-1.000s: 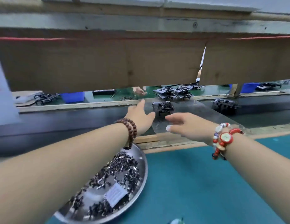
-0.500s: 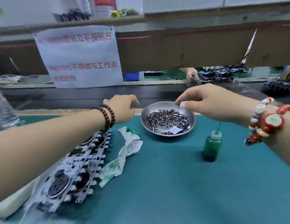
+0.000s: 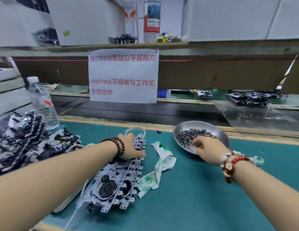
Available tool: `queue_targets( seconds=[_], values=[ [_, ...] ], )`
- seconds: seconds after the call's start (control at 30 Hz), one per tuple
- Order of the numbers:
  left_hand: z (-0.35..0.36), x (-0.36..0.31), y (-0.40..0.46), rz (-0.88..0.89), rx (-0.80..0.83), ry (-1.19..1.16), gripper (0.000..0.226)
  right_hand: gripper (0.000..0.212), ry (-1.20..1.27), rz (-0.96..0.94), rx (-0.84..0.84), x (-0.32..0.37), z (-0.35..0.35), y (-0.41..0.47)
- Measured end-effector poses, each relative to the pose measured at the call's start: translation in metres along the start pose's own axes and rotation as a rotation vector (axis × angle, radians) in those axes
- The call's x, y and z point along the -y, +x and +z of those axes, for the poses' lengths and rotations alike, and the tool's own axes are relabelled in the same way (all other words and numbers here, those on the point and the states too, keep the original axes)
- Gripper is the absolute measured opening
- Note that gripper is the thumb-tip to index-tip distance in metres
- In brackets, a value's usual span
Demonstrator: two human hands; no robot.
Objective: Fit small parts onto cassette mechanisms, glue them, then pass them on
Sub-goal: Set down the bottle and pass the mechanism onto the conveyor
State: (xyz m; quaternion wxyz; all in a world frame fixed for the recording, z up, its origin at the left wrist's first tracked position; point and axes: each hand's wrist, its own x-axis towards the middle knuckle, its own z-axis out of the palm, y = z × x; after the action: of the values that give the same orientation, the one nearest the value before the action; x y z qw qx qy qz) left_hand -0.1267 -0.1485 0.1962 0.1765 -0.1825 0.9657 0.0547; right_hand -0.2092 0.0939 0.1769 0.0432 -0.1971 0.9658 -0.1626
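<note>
Teal matting (image 3: 195, 205) is covering the bench, and a wooden shelf edge with a printed paper notice (image 3: 123, 75) is hanging across the back, above a dark conveyor belt (image 3: 145, 112) that appears to be carrying finished units away. A row of cassette mechanisms (image 3: 118, 179) is lying overlapped along the mat, running from the near edge toward the belt, which looks like a way of keeping the next unit always within reach. The left hand (image 3: 131, 147) is resting on the far end of that row with its fingers spread fairly flat, pressing on the top unit rather than visibly gripping it; whether any finger is hooked under an edge cannot be told. The right hand (image 3: 207, 149) is dipping into the metal dish (image 3: 218, 130) of small parts (image 3: 193, 135), its fingers curled down into the heap; whether they are already pinching a piece is hidden by the hand itself. The dish is sitting on the right, probably so one hand can be feeding parts while the other steadies the work. A green-stained rag (image 3: 160, 165) is lying between the row and the dish, likely for wiping stray glue. A loose pile of further mechanisms (image 3: 23, 137) is waiting at the far left beside a water bottle (image 3: 42, 104). Judging by this, a fresh fitting cycle is only just beginning.
</note>
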Motion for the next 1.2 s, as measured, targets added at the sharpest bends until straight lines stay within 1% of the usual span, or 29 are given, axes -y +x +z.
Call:
queue_targets(
  seconds=[0.07, 0.13, 0.2, 0.37, 0.57, 0.7, 0.83, 0.9, 0.97, 1.03, 1.1, 1.2],
  values=[
    [-0.002, 0.001, 0.005, -0.029, -0.007, 0.017, 0.096, 0.030, -0.052, 0.018, 0.017, -0.005, 0.003, 0.009],
    [-0.003, 0.001, 0.010, -0.055, -0.023, 0.083, 0.097, 0.037, -0.111, 0.027, 0.043, -0.010, 0.005, 0.018],
    [-0.004, 0.002, 0.014, -0.061, -0.030, 0.118, 0.098, 0.036, -0.135, 0.033, 0.072, -0.014, 0.007, 0.026],
    [-0.006, 0.003, 0.026, -0.053, 0.039, 0.003, 0.102, 0.024, -0.113, 0.023, 0.105, -0.022, 0.014, 0.046],
    [-0.005, 0.008, 0.034, -0.052, 0.006, -0.084, 0.103, 0.020, -0.206, 0.024, 0.143, -0.032, 0.021, 0.062],
    [-0.015, 0.006, 0.029, -0.031, -0.072, -0.193, 0.097, 0.018, -0.233, 0.046, 0.132, -0.037, 0.025, 0.066],
    [-0.037, -0.006, 0.013, 0.015, -0.236, -0.318, 0.093, 0.013, -0.230, 0.053, 0.114, -0.035, 0.027, 0.067],
    [-0.042, -0.025, -0.001, 0.086, -0.256, -0.393, 0.093, 0.025, -0.198, 0.065, 0.079, -0.030, 0.025, 0.064],
    [-0.034, -0.049, -0.015, 0.188, -0.198, -0.424, 0.095, 0.029, -0.160, 0.089, 0.014, -0.027, 0.023, 0.060],
    [-0.016, -0.074, -0.029, 0.270, -0.088, -0.431, 0.097, 0.029, -0.120, 0.112, -0.045, -0.025, 0.018, 0.055],
    [0.006, -0.095, -0.037, 0.301, 0.002, -0.406, 0.097, 0.029, -0.082, 0.110, -0.065, -0.026, 0.013, 0.051],
    [0.029, -0.116, -0.046, 0.297, 0.053, -0.259, 0.095, 0.026, -0.036, 0.093, -0.056, -0.027, 0.009, 0.045]
  ],
)
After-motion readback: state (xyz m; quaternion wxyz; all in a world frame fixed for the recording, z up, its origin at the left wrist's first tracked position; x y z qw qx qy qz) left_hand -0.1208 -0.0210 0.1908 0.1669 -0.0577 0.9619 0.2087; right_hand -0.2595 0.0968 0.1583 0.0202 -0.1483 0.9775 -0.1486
